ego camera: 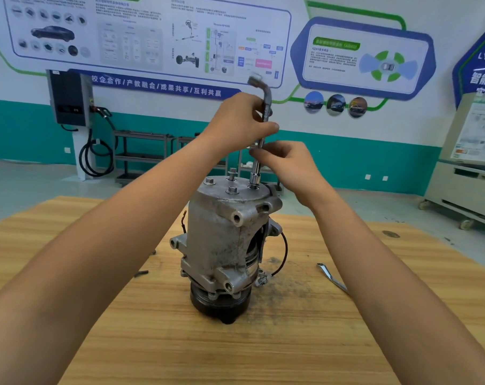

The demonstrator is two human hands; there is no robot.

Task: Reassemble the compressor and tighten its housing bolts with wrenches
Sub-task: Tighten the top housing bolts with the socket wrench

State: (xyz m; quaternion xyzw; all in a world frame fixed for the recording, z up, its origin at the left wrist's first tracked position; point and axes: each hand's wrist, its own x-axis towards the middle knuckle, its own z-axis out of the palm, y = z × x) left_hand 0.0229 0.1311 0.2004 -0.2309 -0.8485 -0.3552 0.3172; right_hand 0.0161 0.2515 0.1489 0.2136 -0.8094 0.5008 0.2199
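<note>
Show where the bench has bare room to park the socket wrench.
Widest bare patch: the table near edge, in front of the compressor. Also far left, beyond the small dark bit. Crowded right of the compressor: wire loop, grime, flat wrench.

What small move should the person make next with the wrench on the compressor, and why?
Probably spin the L-shaped wrench to drive down the bolt under its socket. The socket sits on the compressor top, the left hand grips near the bend and the right hand pinches the shaft. Three other bolts stand proud, likely next.
</note>
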